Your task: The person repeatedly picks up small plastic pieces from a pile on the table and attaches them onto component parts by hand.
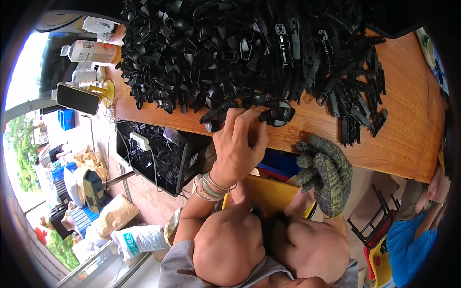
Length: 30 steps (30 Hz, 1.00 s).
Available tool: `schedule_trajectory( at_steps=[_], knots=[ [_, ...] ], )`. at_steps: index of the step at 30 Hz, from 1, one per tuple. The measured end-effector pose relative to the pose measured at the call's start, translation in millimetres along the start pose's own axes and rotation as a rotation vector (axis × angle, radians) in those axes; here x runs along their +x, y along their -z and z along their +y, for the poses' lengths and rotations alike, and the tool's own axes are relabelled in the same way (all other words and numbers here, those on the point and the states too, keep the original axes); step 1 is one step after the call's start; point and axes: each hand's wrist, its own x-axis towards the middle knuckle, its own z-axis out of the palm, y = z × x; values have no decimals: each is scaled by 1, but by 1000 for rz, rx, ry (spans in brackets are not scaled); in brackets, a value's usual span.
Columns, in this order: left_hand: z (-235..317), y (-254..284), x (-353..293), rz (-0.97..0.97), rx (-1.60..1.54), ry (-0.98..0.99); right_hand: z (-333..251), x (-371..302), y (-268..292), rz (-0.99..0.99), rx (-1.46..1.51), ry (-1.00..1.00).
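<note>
My left hand (239, 139), bare with bracelets at the wrist, is at the near edge of the wooden table. Its thumb and fingers are bent in a pinch at the end of a glossy black plastic part (281, 115) with a rounded, cupped shape. The fingers partly cover where they meet it. My right hand (329, 170) wears a dark grey and yellow knitted glove and is held just off the table edge. Its fingers are curled, with a small black plastic clip (302, 147) showing at the fingertips. A big heap of black cupped parts (182, 57) lies beyond both hands.
Long narrow black parts (355, 103) lie to the right on the table (408, 139). A phone (78, 98) on a yellow stand and a bottle (91, 51) are at left. Below the edge are a black crate (180, 165) of parts and a yellow bin (273, 194). Another person (415, 240) sits at right.
</note>
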Motion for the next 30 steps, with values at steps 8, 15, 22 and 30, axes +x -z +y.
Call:
schedule_trajectory(
  at_steps=[8, 15, 22, 30],
  knots=[
    [-3, -8, 3, 65, 171, -25, 5, 0, 0, 15, -2, 24],
    [0, -3, -1, 80, 25, 25, 3, -1, -1, 23, -26, 3],
    [16, 18, -4, -351, -610, 258, -2, -2, 3, 23, -39, -77],
    [24, 20, 1, -387, -527, 42, 4, -6, -1, -29, -223, 63]
  ],
)
